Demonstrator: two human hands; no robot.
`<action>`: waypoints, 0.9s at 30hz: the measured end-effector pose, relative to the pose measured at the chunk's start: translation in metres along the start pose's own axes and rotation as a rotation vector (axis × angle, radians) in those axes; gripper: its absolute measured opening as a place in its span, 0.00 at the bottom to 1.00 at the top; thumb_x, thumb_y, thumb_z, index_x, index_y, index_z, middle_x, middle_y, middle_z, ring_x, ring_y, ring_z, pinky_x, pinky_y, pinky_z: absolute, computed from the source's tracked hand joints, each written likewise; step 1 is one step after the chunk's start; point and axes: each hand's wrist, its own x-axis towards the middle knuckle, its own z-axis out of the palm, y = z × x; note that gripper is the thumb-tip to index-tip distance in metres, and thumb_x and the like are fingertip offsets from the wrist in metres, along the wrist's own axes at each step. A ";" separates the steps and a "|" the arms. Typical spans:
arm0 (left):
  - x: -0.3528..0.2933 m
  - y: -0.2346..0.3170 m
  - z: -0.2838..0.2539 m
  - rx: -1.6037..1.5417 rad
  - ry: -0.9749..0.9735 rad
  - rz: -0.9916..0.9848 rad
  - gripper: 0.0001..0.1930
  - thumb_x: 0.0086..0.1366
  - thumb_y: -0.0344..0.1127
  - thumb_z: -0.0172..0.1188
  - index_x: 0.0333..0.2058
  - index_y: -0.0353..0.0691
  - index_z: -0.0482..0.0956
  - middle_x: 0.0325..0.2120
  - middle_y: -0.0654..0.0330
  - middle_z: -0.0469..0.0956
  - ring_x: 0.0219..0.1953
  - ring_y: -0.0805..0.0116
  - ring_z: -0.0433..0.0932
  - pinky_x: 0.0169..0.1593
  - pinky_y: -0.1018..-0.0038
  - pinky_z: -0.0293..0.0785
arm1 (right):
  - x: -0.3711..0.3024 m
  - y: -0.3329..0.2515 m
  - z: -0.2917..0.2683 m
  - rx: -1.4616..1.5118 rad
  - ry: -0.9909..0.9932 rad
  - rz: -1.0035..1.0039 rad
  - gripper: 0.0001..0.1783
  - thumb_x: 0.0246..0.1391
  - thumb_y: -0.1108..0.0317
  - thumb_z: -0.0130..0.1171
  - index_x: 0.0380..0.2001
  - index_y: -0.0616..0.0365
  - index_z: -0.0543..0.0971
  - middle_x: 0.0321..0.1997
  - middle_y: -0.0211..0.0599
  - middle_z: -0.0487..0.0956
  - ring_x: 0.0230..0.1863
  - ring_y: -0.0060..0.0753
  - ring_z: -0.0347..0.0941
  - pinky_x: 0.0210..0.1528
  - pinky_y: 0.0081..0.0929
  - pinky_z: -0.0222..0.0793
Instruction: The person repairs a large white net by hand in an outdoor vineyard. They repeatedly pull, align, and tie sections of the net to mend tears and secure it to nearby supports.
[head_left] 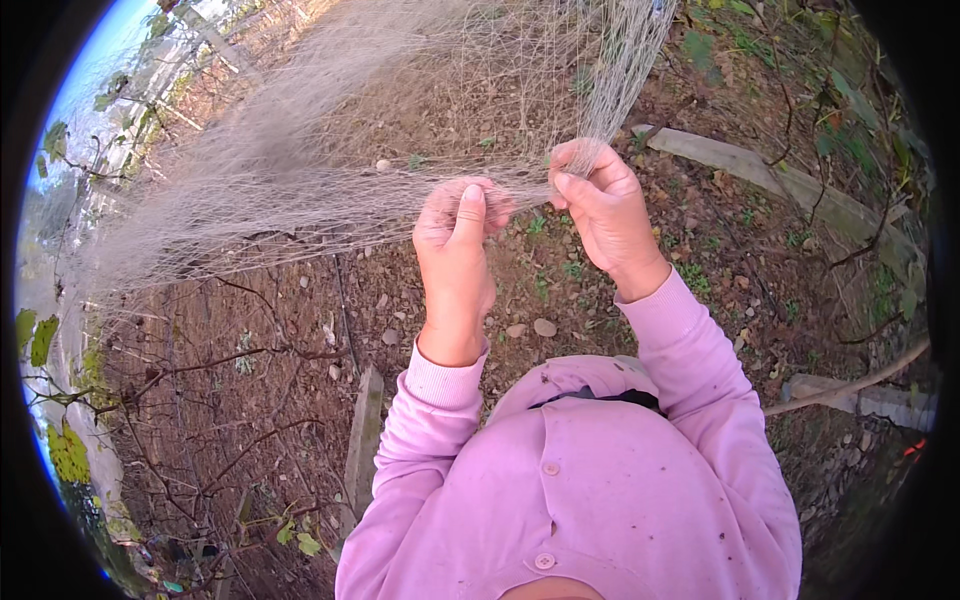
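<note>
A fine, pale mesh net [300, 205] stretches from the far left to my hands, gathered into strands where I hold it. My left hand [460, 225] is closed around the gathered net, thumb raised along the top. Just to its right, my right hand [605, 205] pinches the same net between thumb and fingertips. From there a denser white bundle of the net [625, 75] runs up and away at the top. A short, taut span of mesh joins the two hands.
Brown soil with stones [545, 327] and small weeds lies below. A concrete post [770, 180] slants along the right, and another post [364, 430] stands at lower left. Bare vines [165, 375] with a few yellowing leaves spread on the left; a thin branch [850, 385] juts in at right.
</note>
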 end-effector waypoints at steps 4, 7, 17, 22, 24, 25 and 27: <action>-0.005 -0.013 0.002 -0.163 0.045 -0.028 0.04 0.70 0.30 0.57 0.41 0.37 0.78 0.32 0.62 0.80 0.32 0.71 0.79 0.38 0.75 0.78 | 0.005 -0.003 0.007 0.055 0.047 -0.082 0.14 0.58 0.79 0.59 0.46 0.56 0.74 0.41 0.28 0.76 0.36 0.21 0.73 0.37 0.21 0.70; -0.006 -0.018 -0.003 -0.208 0.063 0.007 0.03 0.70 0.29 0.58 0.40 0.38 0.77 0.31 0.62 0.79 0.30 0.73 0.78 0.36 0.76 0.77 | 0.002 -0.006 0.013 0.003 0.085 -0.050 0.15 0.57 0.81 0.61 0.46 0.58 0.73 0.39 0.30 0.76 0.35 0.20 0.73 0.37 0.19 0.70; -0.015 -0.018 -0.007 -0.109 0.086 0.088 0.02 0.70 0.27 0.58 0.37 0.40 0.75 0.29 0.67 0.77 0.29 0.78 0.77 0.36 0.81 0.74 | -0.013 -0.019 0.047 -0.560 -0.098 -0.300 0.11 0.54 0.80 0.62 0.41 0.60 0.76 0.41 0.27 0.75 0.36 0.15 0.71 0.38 0.15 0.68; -0.018 -0.019 -0.005 0.109 0.004 0.198 0.01 0.70 0.27 0.58 0.37 0.39 0.74 0.29 0.67 0.77 0.30 0.81 0.75 0.36 0.82 0.72 | -0.009 -0.030 0.057 -1.278 -0.187 -0.837 0.13 0.46 0.75 0.66 0.38 0.58 0.80 0.42 0.39 0.79 0.36 0.43 0.80 0.37 0.32 0.77; -0.020 -0.019 -0.004 0.161 0.012 0.205 0.01 0.71 0.27 0.55 0.38 0.40 0.74 0.31 0.66 0.77 0.33 0.80 0.75 0.38 0.81 0.72 | -0.009 -0.030 0.054 -1.381 -0.100 -0.758 0.12 0.46 0.74 0.66 0.37 0.57 0.80 0.42 0.37 0.80 0.36 0.42 0.80 0.35 0.32 0.77; -0.021 -0.020 -0.004 0.153 0.022 0.198 0.02 0.71 0.26 0.54 0.38 0.40 0.74 0.33 0.65 0.77 0.35 0.79 0.75 0.39 0.80 0.73 | -0.010 -0.030 0.051 -1.378 -0.086 -0.728 0.12 0.47 0.74 0.66 0.37 0.57 0.80 0.42 0.37 0.80 0.35 0.42 0.80 0.35 0.32 0.77; -0.020 -0.020 -0.001 0.081 0.036 0.188 0.02 0.72 0.26 0.53 0.39 0.41 0.73 0.37 0.63 0.78 0.39 0.75 0.77 0.44 0.77 0.74 | -0.011 -0.030 0.045 -1.396 -0.069 -0.661 0.10 0.48 0.74 0.66 0.36 0.57 0.80 0.42 0.37 0.80 0.35 0.41 0.80 0.34 0.32 0.77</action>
